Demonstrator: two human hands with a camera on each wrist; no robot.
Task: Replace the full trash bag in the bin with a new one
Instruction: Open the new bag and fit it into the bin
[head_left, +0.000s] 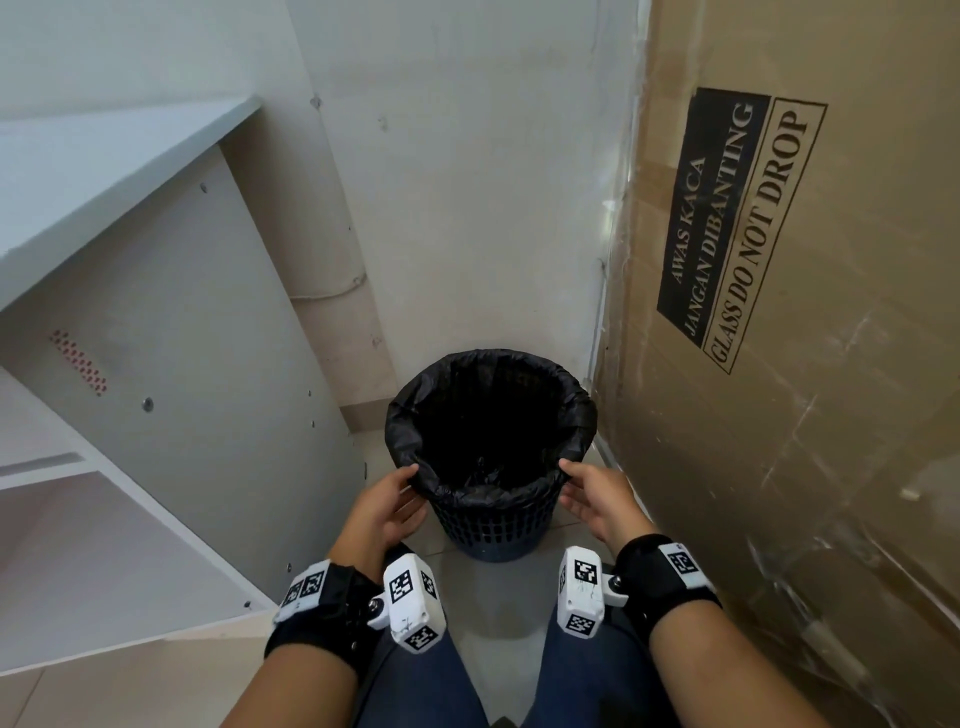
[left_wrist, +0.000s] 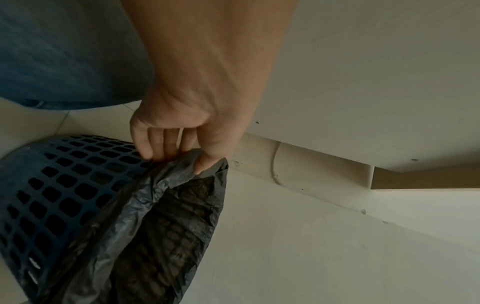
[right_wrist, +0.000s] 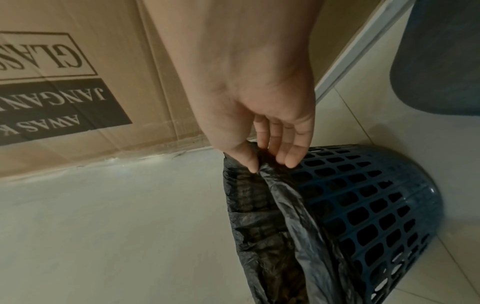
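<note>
A dark blue lattice bin (head_left: 493, 530) stands on the tiled floor in a corner. A black trash bag (head_left: 488, 384) lines it, its edge folded over the rim. My left hand (head_left: 387, 501) pinches the bag's folded edge at the near left of the rim, thumb on top and fingers beneath, as the left wrist view shows on the bag (left_wrist: 161, 197) beside the bin (left_wrist: 57, 185). My right hand (head_left: 587, 496) pinches the edge at the near right, with the bag (right_wrist: 272, 205) between thumb and fingers next to the bin (right_wrist: 369, 201). The bag's inside is dark.
A large cardboard box (head_left: 805, 312) marked "GLASS DO NOT DROP" stands close on the right. A white cabinet (head_left: 156, 338) flanks the left. The wall (head_left: 467, 182) is right behind the bin. My knees in jeans (head_left: 415, 686) are just below the hands.
</note>
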